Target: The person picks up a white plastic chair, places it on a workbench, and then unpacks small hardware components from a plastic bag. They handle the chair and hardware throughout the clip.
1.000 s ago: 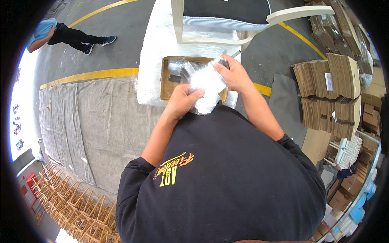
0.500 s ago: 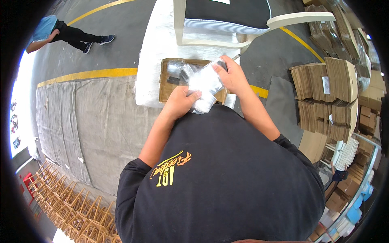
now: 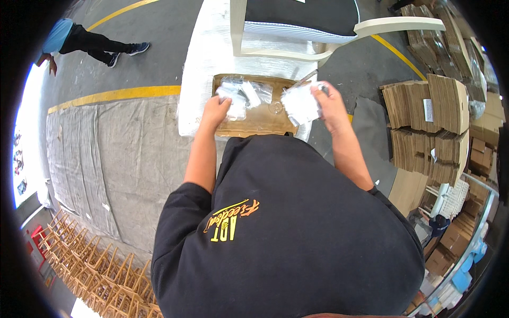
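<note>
My left hand (image 3: 215,111) pinches a clear plastic bag (image 3: 237,109) over the left side of a shallow cardboard box (image 3: 260,126). My right hand (image 3: 333,108) grips a white and clear plastic packet (image 3: 301,105) beyond the box's right edge; its contents are hard to make out. More clear bags (image 3: 260,91) with dark and white pieces lie inside the box. A thin grey tool (image 3: 307,78) rests by the box's far right corner. Just beyond stands a cream wooden chair frame (image 3: 286,54) with a black seat underside (image 3: 302,16) and striped fabric edge.
The box sits on a surface wrapped in white plastic (image 3: 196,100). Stacks of flattened cardboard (image 3: 419,106) rise on the right. Wooden stools or frames (image 3: 101,270) crowd the lower left. A person in black trousers (image 3: 90,45) stands at upper left, and another (image 3: 439,225) at right.
My hands have moved apart: the left to the left with a bag, the right to the right with a packet. More of the box floor now shows between them.
</note>
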{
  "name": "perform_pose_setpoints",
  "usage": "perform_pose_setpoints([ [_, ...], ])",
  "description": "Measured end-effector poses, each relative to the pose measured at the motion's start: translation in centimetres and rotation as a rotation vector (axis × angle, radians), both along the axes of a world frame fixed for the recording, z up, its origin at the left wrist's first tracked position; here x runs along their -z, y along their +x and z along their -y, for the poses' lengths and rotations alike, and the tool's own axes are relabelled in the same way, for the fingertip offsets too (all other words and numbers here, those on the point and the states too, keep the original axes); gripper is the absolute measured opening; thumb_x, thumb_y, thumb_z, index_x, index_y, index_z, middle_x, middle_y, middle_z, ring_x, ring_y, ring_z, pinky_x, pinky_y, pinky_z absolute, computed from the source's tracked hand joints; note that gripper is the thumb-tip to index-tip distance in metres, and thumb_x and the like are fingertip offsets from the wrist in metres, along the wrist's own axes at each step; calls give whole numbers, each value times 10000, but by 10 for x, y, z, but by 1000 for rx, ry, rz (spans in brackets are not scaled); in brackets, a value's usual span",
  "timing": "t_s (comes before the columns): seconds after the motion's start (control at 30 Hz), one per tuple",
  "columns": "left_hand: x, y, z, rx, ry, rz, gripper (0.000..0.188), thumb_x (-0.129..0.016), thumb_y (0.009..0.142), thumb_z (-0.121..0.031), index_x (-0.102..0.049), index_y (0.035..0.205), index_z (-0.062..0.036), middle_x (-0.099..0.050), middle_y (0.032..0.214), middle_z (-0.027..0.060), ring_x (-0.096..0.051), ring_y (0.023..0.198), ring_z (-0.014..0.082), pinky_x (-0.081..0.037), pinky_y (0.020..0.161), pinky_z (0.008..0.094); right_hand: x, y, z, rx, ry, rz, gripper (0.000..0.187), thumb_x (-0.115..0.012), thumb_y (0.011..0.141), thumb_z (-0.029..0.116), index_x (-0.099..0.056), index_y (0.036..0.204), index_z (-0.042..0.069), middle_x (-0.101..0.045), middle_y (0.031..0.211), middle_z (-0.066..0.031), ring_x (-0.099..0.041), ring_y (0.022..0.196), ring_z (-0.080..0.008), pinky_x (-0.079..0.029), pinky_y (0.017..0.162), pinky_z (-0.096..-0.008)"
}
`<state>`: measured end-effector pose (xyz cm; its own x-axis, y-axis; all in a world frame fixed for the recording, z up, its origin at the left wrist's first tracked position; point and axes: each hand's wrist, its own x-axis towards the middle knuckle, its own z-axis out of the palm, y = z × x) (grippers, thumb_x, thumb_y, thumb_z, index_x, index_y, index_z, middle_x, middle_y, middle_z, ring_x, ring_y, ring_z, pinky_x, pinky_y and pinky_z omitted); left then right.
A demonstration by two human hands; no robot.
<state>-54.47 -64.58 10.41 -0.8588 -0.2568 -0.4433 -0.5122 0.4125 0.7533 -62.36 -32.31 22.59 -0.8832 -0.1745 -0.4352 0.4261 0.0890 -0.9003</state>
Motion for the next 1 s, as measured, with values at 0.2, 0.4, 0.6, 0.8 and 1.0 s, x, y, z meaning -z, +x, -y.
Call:
perform_pose_setpoints([
  [0.2, 37, -56, -16, -53, -278, -36, 475, -724, 857, -304, -633, 1187, 26, -677, 1162, 246, -643, 1119, 382, -494, 961, 436, 3, 17, 6, -21, -31, 72, 130, -650, 974, 255, -638, 1010, 131, -568, 709, 79, -457, 505, -4, -278, 381, -216],
  [0.4, 20, -41, -13, -275, -249, -58, 421, -661, 920, -295, -627, 1225, -7, -709, 1133, 195, -668, 1090, 339, -510, 941, 417, 4, 13, -16, 92, -56, 106, 155, -638, 979, 244, -627, 995, 90, -577, 719, 41, -460, 499, -32, -301, 385, -227],
  [0.6, -17, 9, -13, -237, 218, -64, 351, -575, 1003, -298, -665, 1169, -2, -733, 1034, 108, -697, 987, 217, -545, 836, 355, 30, 11, -8, 164, -243, 235, 175, -632, 972, 261, -602, 1061, 113, -607, 773, 12, -518, 526, -83, -327, 379, -243],
  [0.8, -97, 9, -92, -207, 861, 121, 439, -561, 1027, -364, -648, 1170, 42, -696, 1033, 92, -684, 920, 209, -591, 780, 344, 41, 9, 43, 5, -196, 325, 193, -627, 973, 272, -599, 1106, 135, -648, 851, -3, -604, 656, -129, -440, 467, -285],
  [1.0, -99, 13, -74, -300, 717, -119, 243, -640, 961, -97, -658, 1158, 44, -689, 1017, 89, -673, 861, 170, -626, 664, 324, 34, 16, 61, -205, -461, 364, 309, -594, 1007, 249, -551, 1233, 44, -661, 1098, -87, -688, 922, -205, -586, 673, -386],
])
